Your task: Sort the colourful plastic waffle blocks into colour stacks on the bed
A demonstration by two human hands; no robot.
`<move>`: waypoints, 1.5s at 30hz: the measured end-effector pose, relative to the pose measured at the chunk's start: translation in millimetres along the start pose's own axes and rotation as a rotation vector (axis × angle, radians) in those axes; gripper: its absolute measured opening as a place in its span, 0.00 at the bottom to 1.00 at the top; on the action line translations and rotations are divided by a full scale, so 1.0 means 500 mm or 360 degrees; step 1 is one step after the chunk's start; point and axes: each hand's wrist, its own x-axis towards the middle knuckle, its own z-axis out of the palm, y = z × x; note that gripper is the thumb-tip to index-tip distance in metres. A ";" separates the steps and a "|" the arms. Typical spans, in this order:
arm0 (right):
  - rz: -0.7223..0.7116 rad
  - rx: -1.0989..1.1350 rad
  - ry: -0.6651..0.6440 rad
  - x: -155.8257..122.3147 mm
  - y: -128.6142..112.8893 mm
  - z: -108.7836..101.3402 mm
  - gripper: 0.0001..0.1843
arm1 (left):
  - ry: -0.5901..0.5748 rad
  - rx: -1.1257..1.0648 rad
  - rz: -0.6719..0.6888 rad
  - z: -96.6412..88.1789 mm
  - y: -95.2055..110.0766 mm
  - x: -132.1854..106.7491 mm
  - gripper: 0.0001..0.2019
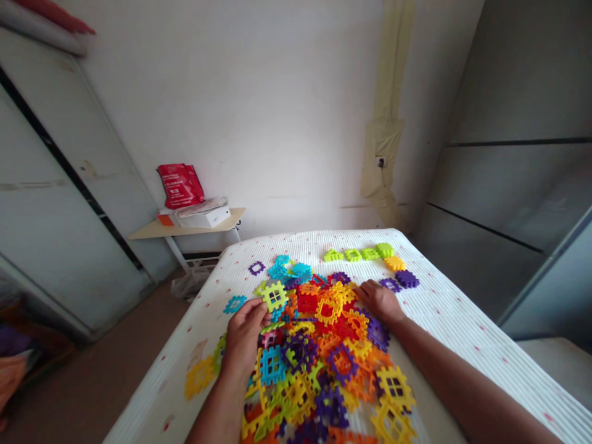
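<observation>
Multicoloured plastic waffle blocks (pixel 324 364) lie in a broad heap on a white quilted bed (pixel 467 320), and from the head camera most of them remain loose in that pile. Only a few stand apart: at 12 o'clock from the heap, a short row of lime-green blocks (pixel 358 253) runs toward a yellow-orange block (pixel 394 264), with two purple blocks (pixel 400 280) just below it at about 1 o'clock. The left hand (pixel 245 330) is partly closed, its fingers pinching a lime-green block (pixel 275 297) at the heap's upper left. The right hand (pixel 379 302) lies palm-down on the heap's upper right with its fingers together; I cannot tell whether it has hold of a block. Stray blue blocks (pixel 235 304) sit at about 10 o'clock. Yellow blocks (pixel 198 377) reach toward the bed's edge at 8 o'clock, so room is tight there, while bare quilted cover stays wide at 3 o'clock. Beyond the bed at 11 o'clock, a counter (pixel 148 231) carries a red bag (pixel 180 185) and a white box (pixel 203 217).
</observation>
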 end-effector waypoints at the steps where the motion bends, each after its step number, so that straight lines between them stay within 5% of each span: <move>1: 0.0014 0.0039 0.0020 0.000 0.003 -0.003 0.20 | 0.0005 -0.0101 -0.0022 0.003 -0.004 -0.013 0.25; 6: 0.0004 0.0314 0.0203 -0.001 -0.023 -0.034 0.18 | -0.0025 -0.0126 0.0076 0.011 -0.009 -0.049 0.31; 13: -0.0505 0.0790 0.0412 -0.029 -0.191 -0.108 0.16 | -0.0101 -0.0082 0.0091 0.017 -0.019 -0.057 0.27; 19: -0.0720 0.0749 0.0391 -0.055 -0.285 -0.125 0.23 | -0.0104 -0.0106 0.0076 0.034 -0.012 -0.071 0.21; 41: -0.0528 0.0656 0.0317 -0.054 -0.306 -0.105 0.16 | -0.0221 -0.0084 0.0045 0.056 -0.025 -0.096 0.19; 45: -0.0485 0.0625 0.0316 -0.038 -0.279 -0.107 0.18 | -0.0168 -0.0065 0.0074 0.061 -0.015 -0.100 0.21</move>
